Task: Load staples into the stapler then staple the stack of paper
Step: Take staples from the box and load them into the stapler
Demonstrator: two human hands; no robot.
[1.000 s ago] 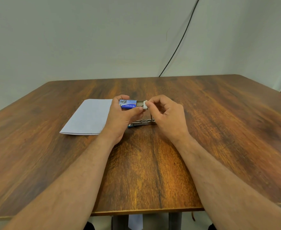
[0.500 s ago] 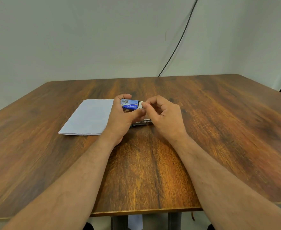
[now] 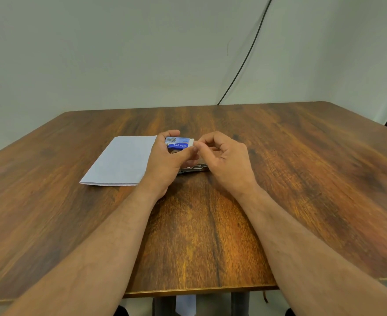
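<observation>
1. Staple box [image 3: 178,143]: small blue card carton at frame centre, off the table. Judged light and crushable, so grip it by the long sides; the inner tray slides out the end.
2. Staples aren't visible. Judged brittle strips that snap if bent; take a strip by its sides.
3. Left hand [image 3: 165,163]: clamped round the box, thumb on the near side, fingers over the far side.
4. Right hand [image 3: 224,156]: fingertips pinched together at the box's white right end [image 3: 191,142]. Cannot tell whether they hold the tray lip or a strip.
5. Stapler [image 3: 193,168]: metal, lies on the table [image 3: 302,179] just below the hands, mostly hidden. Looks open; not certain.
6. Paper stack [image 3: 121,163]: flat, centre-left, touching the left wrist edge. Floppy; untouched.
</observation>
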